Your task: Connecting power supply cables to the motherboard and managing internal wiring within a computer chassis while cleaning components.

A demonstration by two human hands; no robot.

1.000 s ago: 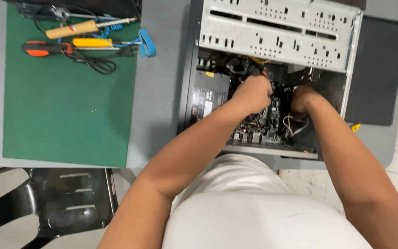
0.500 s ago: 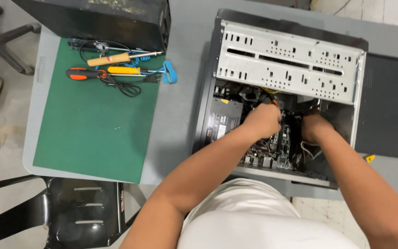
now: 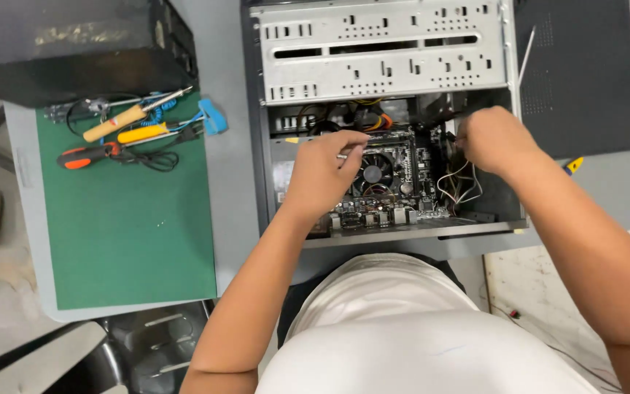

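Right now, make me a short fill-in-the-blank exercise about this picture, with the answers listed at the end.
1. Both hands reach into an open computer ____.
2. The tools lie at the far end of a ____ mat.
3. The left hand is over the board beside the round cooling ____.
4. The right hand is just above a bundle of thin ____.

Missing words: case; green; fan; wires

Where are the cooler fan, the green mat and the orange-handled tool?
Fan [image 3: 372, 174]: head view, on its hub.
Green mat [image 3: 129, 233]: head view, on its bare middle.
Orange-handled tool [image 3: 82, 155]: head view, on its handle.
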